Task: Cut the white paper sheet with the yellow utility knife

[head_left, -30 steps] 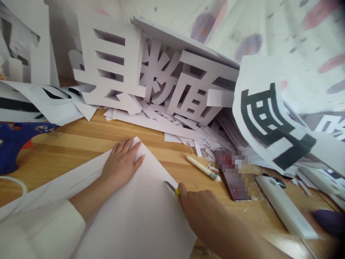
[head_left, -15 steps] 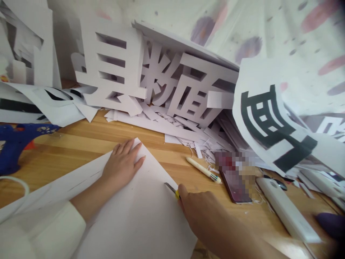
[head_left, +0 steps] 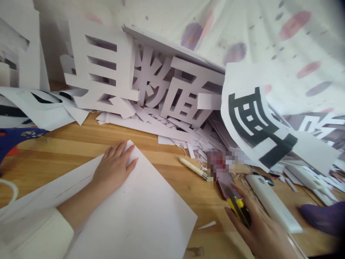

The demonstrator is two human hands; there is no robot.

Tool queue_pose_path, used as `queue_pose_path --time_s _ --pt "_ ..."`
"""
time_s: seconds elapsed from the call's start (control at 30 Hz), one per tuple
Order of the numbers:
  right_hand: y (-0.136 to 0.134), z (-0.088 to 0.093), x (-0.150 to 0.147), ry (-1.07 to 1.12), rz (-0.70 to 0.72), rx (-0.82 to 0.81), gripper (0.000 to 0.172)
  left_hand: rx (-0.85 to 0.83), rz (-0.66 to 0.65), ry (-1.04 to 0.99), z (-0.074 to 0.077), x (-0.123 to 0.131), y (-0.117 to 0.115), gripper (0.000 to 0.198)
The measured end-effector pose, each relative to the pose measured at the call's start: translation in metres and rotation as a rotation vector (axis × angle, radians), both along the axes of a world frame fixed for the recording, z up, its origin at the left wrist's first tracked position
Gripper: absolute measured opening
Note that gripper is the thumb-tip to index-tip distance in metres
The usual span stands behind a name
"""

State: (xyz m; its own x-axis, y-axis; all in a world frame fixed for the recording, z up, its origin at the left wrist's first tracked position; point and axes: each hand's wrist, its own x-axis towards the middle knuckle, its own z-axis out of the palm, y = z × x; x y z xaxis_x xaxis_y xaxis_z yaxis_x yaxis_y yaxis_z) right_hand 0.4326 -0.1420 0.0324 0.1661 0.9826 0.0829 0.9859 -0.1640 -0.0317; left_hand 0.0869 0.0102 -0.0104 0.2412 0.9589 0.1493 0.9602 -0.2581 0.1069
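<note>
My left hand (head_left: pixel 114 167) lies flat with fingers stretched out on the far corner of a large white sheet (head_left: pixel 134 212) spread over the wooden table (head_left: pixel 81 144). My right hand (head_left: pixel 262 232) is at the lower right, off the sheet, with its fingers closed around a yellow and black utility knife (head_left: pixel 238 208). The knife's tip points toward a dark phone (head_left: pixel 225 181) lying on the table. A thin white sliver of paper (head_left: pixel 207 225) lies just right of the sheet's corner.
White cut-out characters (head_left: pixel 151 77) lean against the back wall above a heap of paper scraps. A printed sheet with a black character (head_left: pixel 256 122) droops at right. A pen (head_left: pixel 192 168), a white device (head_left: pixel 272 207), a blue glue gun (head_left: pixel 16 138) and a purple object (head_left: pixel 322 219) lie around.
My right hand has left the sheet's right edge and swung to the right with the knife, toward the phone. A thin sliver now lies by the sheet. My left hand stayed put.
</note>
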Motion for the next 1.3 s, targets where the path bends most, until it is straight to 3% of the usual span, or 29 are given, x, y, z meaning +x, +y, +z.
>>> queue_pose_path --time_s 0.1,0.27,0.37,0.57,0.73,0.87,1.03,1.13,1.3 --pt "-0.009 -0.009 0.006 0.014 -0.008 -0.1 0.044 0.007 0.002 0.001 -0.001 0.0 0.0 0.052" --pt "-0.009 -0.025 0.002 0.047 0.003 -0.011 0.046 0.032 -0.006 -0.017 -0.003 -0.001 0.0 0.052" --pt "-0.008 -0.029 0.002 0.057 0.015 -0.053 0.047 0.026 -0.007 -0.015 -0.003 -0.001 0.0 0.053" --pt "-0.006 -0.021 0.002 0.069 -0.007 -0.077 0.054 0.025 -0.004 0.004 -0.003 -0.001 0.001 0.053" --pt "-0.003 -0.016 0.007 0.053 0.002 -0.155 0.048 0.017 -0.005 -0.001 -0.002 -0.001 0.001 0.053" --pt "-0.002 -0.01 0.005 0.041 0.015 -0.124 0.046 0.027 -0.009 -0.002 -0.003 -0.001 0.001 0.052" --pt "0.009 0.002 -0.03 0.113 0.148 0.002 0.036 0.018 -0.003 0.001 -0.003 -0.001 0.001 0.052" --pt "0.024 0.007 -0.066 0.115 0.218 -0.128 0.02 0.001 0.012 0.019 -0.001 0.0 0.001 0.052" --pt "0.048 0.013 -0.124 0.0 0.325 -0.311 0.008 0.013 -0.001 0.002 -0.002 0.0 0.0 0.051"
